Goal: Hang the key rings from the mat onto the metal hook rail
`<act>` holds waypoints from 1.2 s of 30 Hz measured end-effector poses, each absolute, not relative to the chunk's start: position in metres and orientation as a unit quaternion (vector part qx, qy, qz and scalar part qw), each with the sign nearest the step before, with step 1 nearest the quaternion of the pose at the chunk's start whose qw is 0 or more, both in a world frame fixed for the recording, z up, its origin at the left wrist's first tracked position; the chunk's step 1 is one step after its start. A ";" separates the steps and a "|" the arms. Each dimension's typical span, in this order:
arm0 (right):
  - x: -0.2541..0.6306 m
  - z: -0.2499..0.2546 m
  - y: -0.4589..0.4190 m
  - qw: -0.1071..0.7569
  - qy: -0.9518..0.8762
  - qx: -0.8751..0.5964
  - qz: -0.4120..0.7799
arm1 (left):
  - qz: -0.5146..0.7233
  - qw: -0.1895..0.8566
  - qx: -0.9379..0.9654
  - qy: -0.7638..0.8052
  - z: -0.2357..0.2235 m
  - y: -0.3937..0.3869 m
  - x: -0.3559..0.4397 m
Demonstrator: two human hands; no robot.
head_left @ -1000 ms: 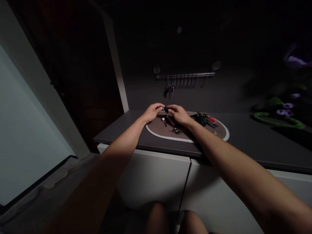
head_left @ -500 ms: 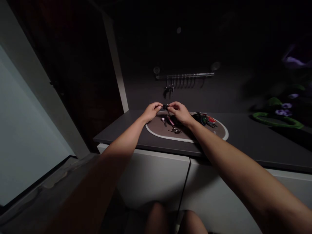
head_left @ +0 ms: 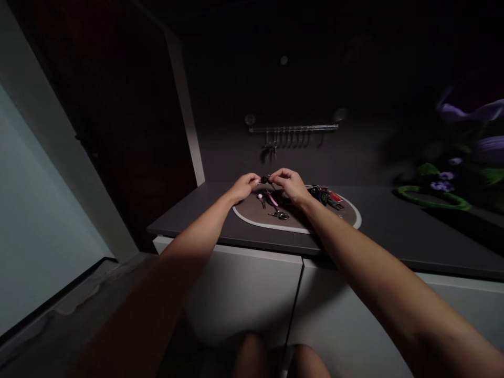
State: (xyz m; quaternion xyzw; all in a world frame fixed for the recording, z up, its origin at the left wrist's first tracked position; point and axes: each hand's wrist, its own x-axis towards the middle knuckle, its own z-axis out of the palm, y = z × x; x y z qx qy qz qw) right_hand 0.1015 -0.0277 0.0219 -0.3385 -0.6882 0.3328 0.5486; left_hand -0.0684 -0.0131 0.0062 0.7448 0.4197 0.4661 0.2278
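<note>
Head view: left hand and right hand pinch a small black object.
Keys lie on the mat.

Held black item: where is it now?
In the head view, the black item is between the left hand and right hand, just right of centre, below the hanging keys.

Dim light on dark-grey countertop above white cabinet doors; shadowed wall behind, framed door, veined floor left.
</note>
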 end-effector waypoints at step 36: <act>0.119 0.054 0.029 0.665 -0.580 -0.382 0.276 | 0.396 -0.072 0.783 0.474 0.000 -0.010 -0.063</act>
